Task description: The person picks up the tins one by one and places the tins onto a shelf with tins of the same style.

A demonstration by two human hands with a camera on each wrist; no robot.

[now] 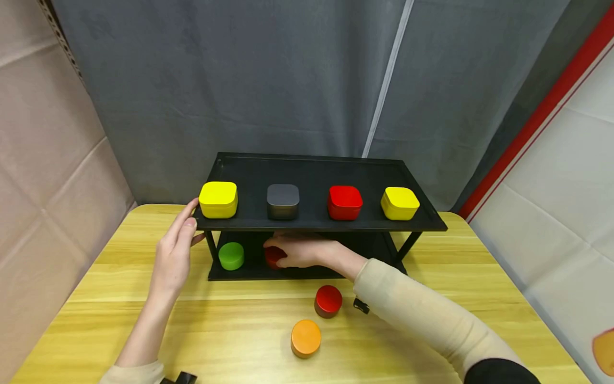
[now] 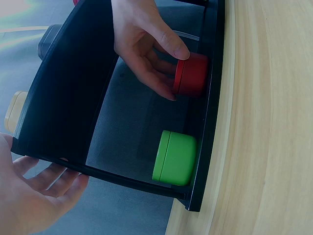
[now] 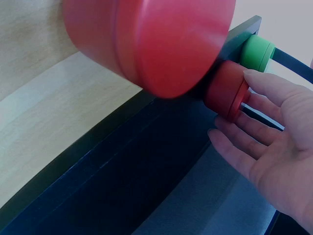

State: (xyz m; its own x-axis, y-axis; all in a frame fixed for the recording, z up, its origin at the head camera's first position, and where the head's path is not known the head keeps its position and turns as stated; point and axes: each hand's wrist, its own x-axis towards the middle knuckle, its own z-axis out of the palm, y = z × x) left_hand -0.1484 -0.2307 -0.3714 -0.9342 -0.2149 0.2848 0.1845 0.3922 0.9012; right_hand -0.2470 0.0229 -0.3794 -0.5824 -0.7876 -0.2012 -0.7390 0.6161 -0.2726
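Observation:
On the lower board of a black two-tier shelf [image 1: 307,224], my right hand [image 1: 299,250] holds a round red tin [image 1: 274,256] between thumb and fingers. The right wrist view shows the thumb on that red tin [image 3: 226,89] near its lid seam, with the fingers on the other side. My left hand [image 1: 175,250] grips the left end of the upper board; in the left wrist view its fingers [image 2: 61,183] lie beneath the edge. To the left of the held tin stands a round green tin [image 1: 231,256], on the same lower board.
Along the upper board's front stand a yellow box [image 1: 218,200], a dark grey box [image 1: 283,202], a red box [image 1: 345,203] and a smaller yellow box [image 1: 400,204]. In front of the shelf, another round red tin [image 1: 328,301] and an orange tin [image 1: 305,338] rest on the wooden table [image 1: 230,325].

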